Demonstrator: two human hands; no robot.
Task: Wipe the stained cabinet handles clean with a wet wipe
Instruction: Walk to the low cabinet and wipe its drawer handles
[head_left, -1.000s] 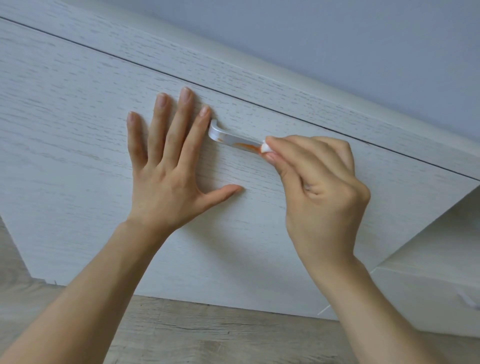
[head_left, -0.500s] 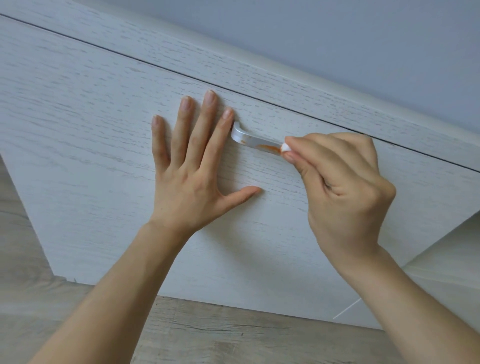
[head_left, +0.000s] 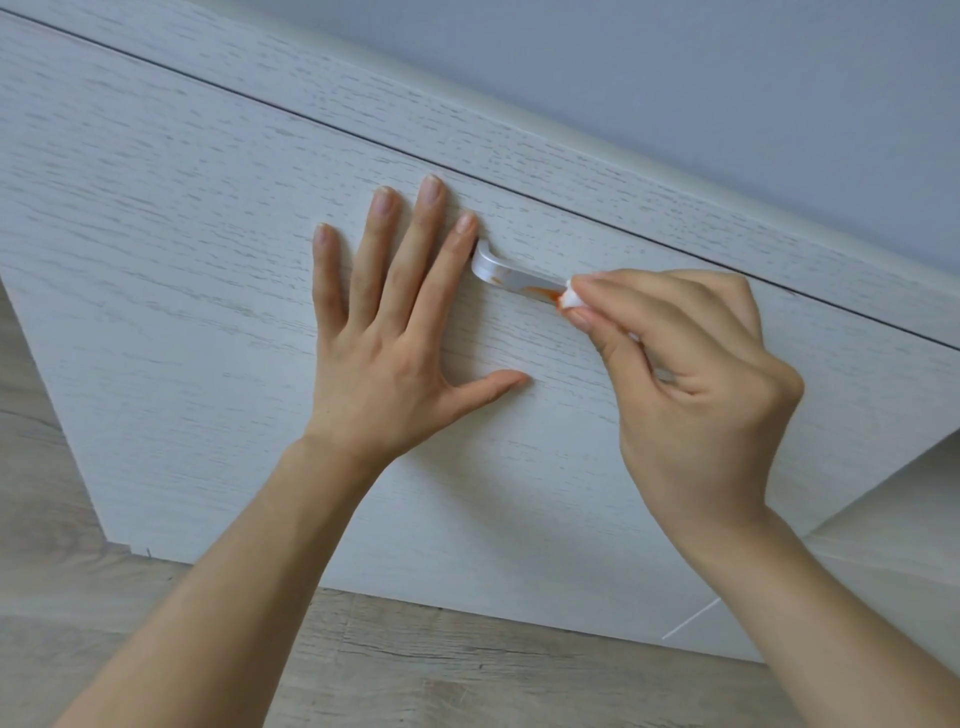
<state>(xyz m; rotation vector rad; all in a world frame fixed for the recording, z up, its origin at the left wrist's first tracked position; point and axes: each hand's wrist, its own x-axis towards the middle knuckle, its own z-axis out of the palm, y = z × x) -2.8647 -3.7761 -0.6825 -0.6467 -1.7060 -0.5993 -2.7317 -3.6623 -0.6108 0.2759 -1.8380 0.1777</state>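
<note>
A silver cabinet handle (head_left: 506, 273) sits on the white wood-grain cabinet door (head_left: 208, 260), with an orange stain on its right visible part. My right hand (head_left: 691, 384) pinches a small white wet wipe (head_left: 570, 300) between thumb and fingers and presses it on the handle at the stain; the wipe's tip is tinted orange. The handle's right end is hidden behind that hand. My left hand (head_left: 395, 332) lies flat on the door, fingers spread, its index fingertip beside the handle's left end.
A white top rail (head_left: 571, 150) runs above the door, with a grey wall (head_left: 675, 62) behind. Wood-look flooring (head_left: 415, 665) lies below. A second white cabinet front (head_left: 893, 525) shows at the lower right.
The view has shifted, so both hands and the handle sit a little further right in frame. The wipe's tip now shows orange. The left hand stays flat on the door.
</note>
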